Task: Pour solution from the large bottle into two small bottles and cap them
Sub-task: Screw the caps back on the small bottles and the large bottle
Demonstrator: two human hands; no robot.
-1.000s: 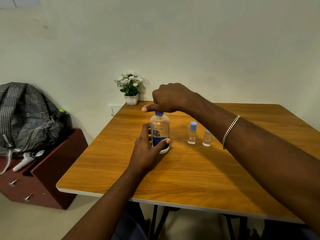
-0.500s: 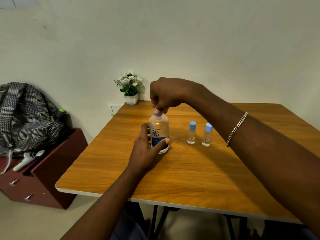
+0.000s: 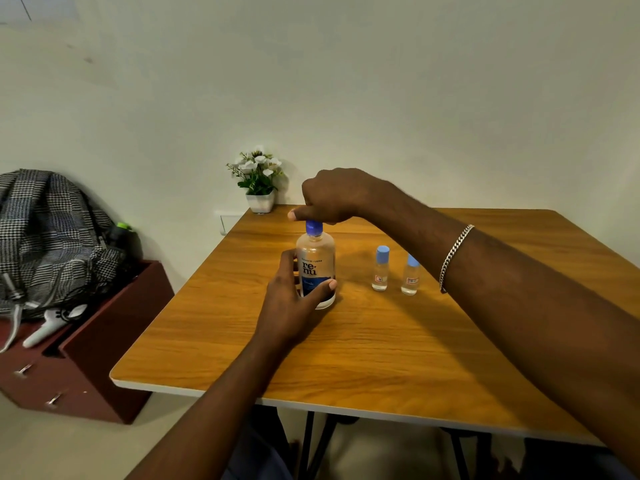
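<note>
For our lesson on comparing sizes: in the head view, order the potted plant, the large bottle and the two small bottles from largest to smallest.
1. Large bottle
2. Potted plant, close to it and farther away, so unsure
3. The two small bottles, alike

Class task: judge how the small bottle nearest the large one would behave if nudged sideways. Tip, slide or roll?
The small bottle is tall and narrow, so it would probably tip rather than slide. Its body looks round, so once down it may roll on the smooth table. It looks light, so a slight nudge might be enough.
</note>
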